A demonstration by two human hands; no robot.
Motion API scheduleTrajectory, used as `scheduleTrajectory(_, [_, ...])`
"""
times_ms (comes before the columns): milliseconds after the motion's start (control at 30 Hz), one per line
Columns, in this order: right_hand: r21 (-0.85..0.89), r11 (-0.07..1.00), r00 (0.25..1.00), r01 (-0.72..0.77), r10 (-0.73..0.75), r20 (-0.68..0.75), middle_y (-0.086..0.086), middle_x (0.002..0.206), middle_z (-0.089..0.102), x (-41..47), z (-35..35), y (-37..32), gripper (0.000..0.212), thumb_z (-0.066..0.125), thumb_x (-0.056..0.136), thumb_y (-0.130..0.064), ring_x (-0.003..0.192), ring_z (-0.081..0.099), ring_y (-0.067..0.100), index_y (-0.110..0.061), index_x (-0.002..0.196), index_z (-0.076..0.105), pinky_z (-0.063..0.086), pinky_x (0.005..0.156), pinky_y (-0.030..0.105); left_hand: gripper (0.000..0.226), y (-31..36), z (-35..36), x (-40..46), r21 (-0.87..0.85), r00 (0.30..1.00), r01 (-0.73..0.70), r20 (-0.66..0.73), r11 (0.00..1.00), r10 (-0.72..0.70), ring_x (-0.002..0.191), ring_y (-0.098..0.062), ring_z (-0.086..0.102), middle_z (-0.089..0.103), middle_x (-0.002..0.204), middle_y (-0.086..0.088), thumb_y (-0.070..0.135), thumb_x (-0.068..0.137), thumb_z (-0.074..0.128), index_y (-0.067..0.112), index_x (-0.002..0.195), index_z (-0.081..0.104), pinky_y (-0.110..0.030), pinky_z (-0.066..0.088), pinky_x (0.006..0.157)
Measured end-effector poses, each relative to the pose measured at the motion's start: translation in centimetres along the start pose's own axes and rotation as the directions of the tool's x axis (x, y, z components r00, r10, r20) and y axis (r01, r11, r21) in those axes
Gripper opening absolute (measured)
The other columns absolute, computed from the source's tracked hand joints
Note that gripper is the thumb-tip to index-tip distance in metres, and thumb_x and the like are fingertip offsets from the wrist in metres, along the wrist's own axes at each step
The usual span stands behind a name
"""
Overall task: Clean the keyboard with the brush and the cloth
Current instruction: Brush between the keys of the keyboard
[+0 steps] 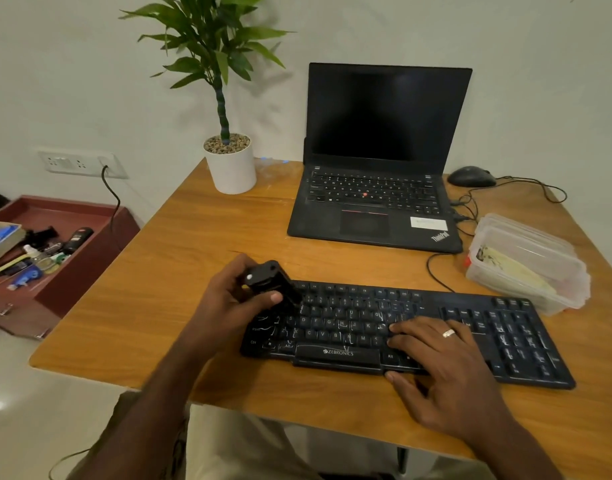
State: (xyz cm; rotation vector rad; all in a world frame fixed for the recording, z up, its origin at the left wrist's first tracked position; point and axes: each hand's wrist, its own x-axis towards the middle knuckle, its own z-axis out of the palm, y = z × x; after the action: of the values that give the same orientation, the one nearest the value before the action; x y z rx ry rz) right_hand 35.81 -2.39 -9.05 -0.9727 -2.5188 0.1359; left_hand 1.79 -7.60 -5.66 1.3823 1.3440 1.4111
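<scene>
A black keyboard [436,327] marked ZEBRONICS lies along the front of the wooden table [179,278]. My left hand [228,299] is closed around a black brush [269,278], whose bristle end touches the keys at the keyboard's upper left corner. My right hand [436,362] lies flat on the keyboard's middle and front edge, fingers spread, with a ring on one finger. I see no cloth.
An open black laptop [377,188] stands behind the keyboard, with a black mouse [470,176] and cables to its right. Clear plastic containers [526,261] sit at the right. A potted plant [230,164] stands back left. A red box of tools [44,251] sits left of the table.
</scene>
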Motion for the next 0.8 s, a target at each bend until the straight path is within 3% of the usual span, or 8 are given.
scheduleTrajectory(100, [0.002, 1.0, 1.0, -0.005, 0.005, -0.007, -0.013, 0.122, 0.063, -0.1, -0.1, 0.0, 0.041, 0.063, 0.083, -0.055, 0.117, 0.055, 0.011, -0.028, 0.113, 0.069, 0.032, 0.102, 0.038, 0.03, 0.3, 2.2, 1.2, 0.038, 0.999, -0.008, 0.037, 0.999, 0.007, 0.077, -0.026, 0.061, 0.059, 0.084, -0.013, 0.027, 0.08, 0.076, 0.012, 0.091, 0.052, -0.038, 0.052, 0.065])
scheduleTrajectory(200, [0.002, 1.0, 1.0, -0.013, 0.013, -0.003, -0.013, 0.123, 0.063, -0.1, 0.0, 0.0, 0.042, 0.063, 0.083, -0.056, 0.119, 0.055, 0.011, -0.029, 0.114, 0.069, 0.032, 0.103, 0.04, 0.027, -0.2, 2.4, 1.3, -0.241, 0.996, 0.008, -0.081, 0.97, -0.029, 0.099, -0.04, 0.064, 0.061, 0.1, -0.025, 0.017, 0.087, 0.074, 0.006, 0.096, 0.051, -0.05, 0.057, 0.081])
scheduleTrajectory(267, [0.005, 1.0, 1.0, -0.017, 0.017, -0.005, -0.013, 0.124, 0.063, -0.2, 0.0, 0.0, 0.041, 0.064, 0.082, -0.056, 0.12, 0.054, 0.011, -0.029, 0.114, 0.069, 0.031, 0.104, 0.038, 0.029, -0.2, 1.4, 0.8, -0.402, 0.991, -0.004, -0.124, 0.916, -0.05, 0.108, -0.039, 0.064, 0.064, 0.107, -0.019, 0.02, 0.084, 0.076, 0.011, 0.097, 0.051, -0.043, 0.059, 0.084])
scheduleTrajectory(333, [0.008, 1.0, 1.0, -0.014, 0.014, -0.002, -0.014, 0.124, 0.063, -0.3, 0.1, 0.0, 0.04, 0.065, 0.083, -0.056, 0.121, 0.053, 0.01, -0.03, 0.113, 0.07, 0.03, 0.105, 0.037, 0.039, -0.1, -0.2, 0.1, -0.357, 0.99, 0.006, -0.128, 0.934, -0.055, 0.106, -0.034, 0.067, 0.066, 0.105, -0.013, 0.032, 0.076, 0.083, 0.016, 0.093, 0.052, -0.041, 0.06, 0.081])
scheduleTrajectory(433, [0.01, 1.0, 1.0, -0.006, 0.006, -0.007, -0.014, 0.124, 0.062, -0.2, 0.2, 0.1, 0.04, 0.065, 0.083, -0.056, 0.121, 0.054, 0.01, -0.029, 0.113, 0.069, 0.032, 0.104, 0.039, 0.031, 0.0, -1.0, -0.3, -0.138, 0.992, 0.017, -0.123, 0.99, -0.034, 0.088, -0.021, 0.07, 0.066, 0.086, -0.001, 0.014, 0.08, 0.079, 0.009, 0.089, 0.049, -0.037, 0.06, 0.073])
scheduleTrajectory(567, [0.004, 1.0, 1.0, 0.004, -0.004, -0.018, -0.012, 0.122, 0.063, -0.1, 0.2, 0.1, 0.041, 0.064, 0.082, -0.055, 0.118, 0.056, 0.012, -0.028, 0.112, 0.07, 0.033, 0.101, 0.039, 0.034, 0.1, 1.1, 0.6, -0.025, 1.0, 0.009, 0.018, 1.0, -0.009, 0.078, -0.028, 0.064, 0.061, 0.085, -0.015, 0.02, 0.08, 0.079, 0.008, 0.091, 0.049, -0.043, 0.055, 0.065])
scheduleTrajectory(633, [0.004, 1.0, 1.0, 0.001, -0.001, -0.017, -0.012, 0.122, 0.064, -0.1, 0.2, 0.1, 0.041, 0.065, 0.082, -0.055, 0.118, 0.056, 0.012, -0.027, 0.112, 0.071, 0.034, 0.1, 0.039, 0.029, 0.1, 2.5, 1.4, 0.029, 0.997, -0.026, 0.073, 0.999, 0.023, 0.072, -0.022, 0.058, 0.056, 0.079, -0.01, 0.019, 0.082, 0.077, 0.011, 0.089, 0.05, -0.035, 0.05, 0.06])
scheduleTrajectory(800, [0.008, 1.0, 1.0, -0.01, 0.01, -0.007, -0.013, 0.123, 0.063, -0.1, 0.2, 0.1, 0.04, 0.066, 0.083, -0.055, 0.119, 0.055, 0.012, -0.028, 0.113, 0.069, 0.033, 0.101, 0.038, 0.034, -0.3, 2.8, 1.8, -0.318, 0.999, 0.039, 0.011, 0.947, -0.037, 0.096, -0.037, 0.061, 0.058, 0.1, -0.02, 0.023, 0.081, 0.078, 0.009, 0.093, 0.05, -0.043, 0.053, 0.076])
